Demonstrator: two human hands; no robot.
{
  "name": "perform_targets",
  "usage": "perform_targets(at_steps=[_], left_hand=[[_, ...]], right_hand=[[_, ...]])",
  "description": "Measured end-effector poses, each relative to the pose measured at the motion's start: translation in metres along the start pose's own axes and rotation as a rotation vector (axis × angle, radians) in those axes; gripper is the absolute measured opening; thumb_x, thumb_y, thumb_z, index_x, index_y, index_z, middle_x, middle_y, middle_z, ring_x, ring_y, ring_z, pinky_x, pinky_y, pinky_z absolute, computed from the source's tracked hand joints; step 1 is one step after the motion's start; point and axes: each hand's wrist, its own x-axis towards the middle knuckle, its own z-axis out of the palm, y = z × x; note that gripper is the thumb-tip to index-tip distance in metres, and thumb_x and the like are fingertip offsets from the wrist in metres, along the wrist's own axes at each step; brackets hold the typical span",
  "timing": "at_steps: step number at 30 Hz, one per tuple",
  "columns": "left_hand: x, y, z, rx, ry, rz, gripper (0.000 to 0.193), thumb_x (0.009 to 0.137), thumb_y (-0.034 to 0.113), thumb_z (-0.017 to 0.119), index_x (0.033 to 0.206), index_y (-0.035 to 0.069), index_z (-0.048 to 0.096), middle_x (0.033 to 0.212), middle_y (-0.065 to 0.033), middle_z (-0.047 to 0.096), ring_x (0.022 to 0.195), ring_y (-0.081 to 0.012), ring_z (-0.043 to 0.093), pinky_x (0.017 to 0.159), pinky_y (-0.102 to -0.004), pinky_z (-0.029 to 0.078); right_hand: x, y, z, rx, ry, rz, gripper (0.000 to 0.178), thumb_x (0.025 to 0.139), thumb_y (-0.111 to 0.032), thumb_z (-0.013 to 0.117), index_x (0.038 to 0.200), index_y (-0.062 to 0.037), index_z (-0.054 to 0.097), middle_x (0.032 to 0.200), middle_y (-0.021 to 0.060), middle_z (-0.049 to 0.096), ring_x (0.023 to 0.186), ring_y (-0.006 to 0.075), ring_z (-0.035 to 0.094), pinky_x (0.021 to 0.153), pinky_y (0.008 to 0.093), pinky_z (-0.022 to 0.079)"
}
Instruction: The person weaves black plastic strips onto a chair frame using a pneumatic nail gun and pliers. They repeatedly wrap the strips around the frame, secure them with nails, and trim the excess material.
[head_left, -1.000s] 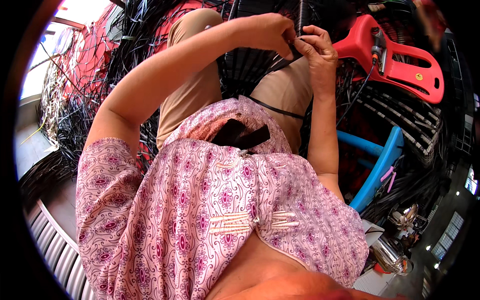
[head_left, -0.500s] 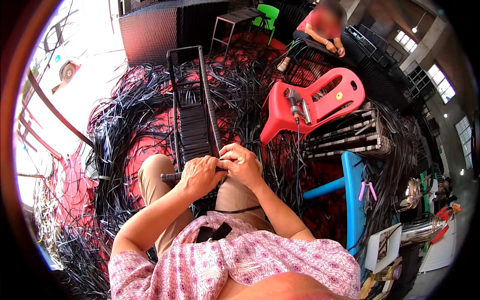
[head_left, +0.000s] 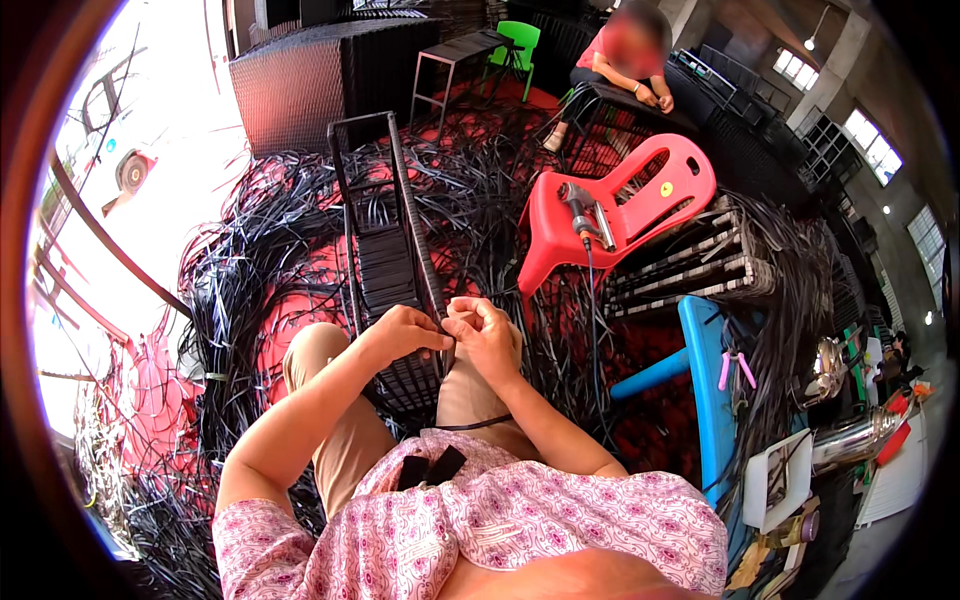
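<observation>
Between my knees stands a narrow black frame (head_left: 346, 205), its long right rail wrapped in woven black strip and running up to my hands. A panel of black slats (head_left: 386, 262) fills part of its middle. My left hand (head_left: 402, 334) is over the near end of the frame, fingers bent and tips together beside the rail; what they grip is hidden. Close against it, my right hand (head_left: 486, 338) is closed in a pinch at the rail's near end, on a thin black strip that mostly disappears behind the fingers. Another length of black strip (head_left: 478, 425) crosses my lap.
A red plastic chair (head_left: 570, 235) at right holds a corded heat gun (head_left: 580, 212). Nearer are a blue stool (head_left: 705, 400) and pink-handled pliers (head_left: 738, 370). Loose black strips (head_left: 250, 260) cover the red floor. Another person (head_left: 625, 60) sits at the back beside a black woven piece.
My left hand has lifted off the frame's near crossbar and turned, its fingertips now nearer the rail. My right hand stays nearly in place, fingers slightly shifted. The view has tilted a little.
</observation>
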Motion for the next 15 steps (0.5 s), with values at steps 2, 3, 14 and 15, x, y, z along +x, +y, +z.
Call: perform_targets(at_steps=[2,3,14,15], left_hand=[[0.002,-0.004,-0.006,0.005,0.003,-0.008,0.03,0.08,0.029,0.085,0.086,0.0,0.08,0.072,-0.0058,0.071,0.067,-0.0127,0.064,0.064,-0.0286,0.049],[0.009,-0.009,-0.006,-0.021,-0.011,0.015,0.03,0.08,0.029,0.085,0.086,0.0,0.08,0.072,-0.0056,0.071,0.068,-0.0128,0.065,0.065,-0.0286,0.049],[-0.014,0.008,-0.04,-0.134,0.092,-0.058,0.021,0.084,0.021,0.082,0.086,0.001,0.075,0.076,-0.0024,0.07,0.064,-0.011,0.063,0.062,-0.026,0.049],[-0.025,0.025,-0.049,-0.09,0.117,-0.013,0.02,0.084,0.02,0.082,0.087,0.002,0.075,0.076,-0.0021,0.07,0.065,-0.0107,0.063,0.063,-0.0252,0.05]], right_hand=[[-0.011,-0.005,-0.014,-0.098,0.01,-0.029,0.033,0.085,-0.005,0.08,0.114,0.0011,0.068,0.1,0.0033,0.068,0.08,0.0073,0.063,0.069,0.0222,0.052],[-0.014,0.015,-0.028,-0.101,0.037,-0.062,0.033,0.085,-0.005,0.079,0.115,0.0016,0.067,0.103,0.0043,0.068,0.08,0.0076,0.063,0.07,0.0225,0.053],[-0.096,0.037,-0.2,-0.321,0.529,-0.088,0.033,0.082,-0.005,0.077,0.113,-0.0004,0.068,0.101,0.0067,0.07,0.086,0.0143,0.065,0.081,0.0307,0.054],[-0.095,0.025,-0.22,-0.297,0.59,-0.104,0.033,0.082,-0.006,0.077,0.113,-0.0005,0.068,0.1,0.0074,0.07,0.085,0.0158,0.066,0.08,0.0313,0.054]])
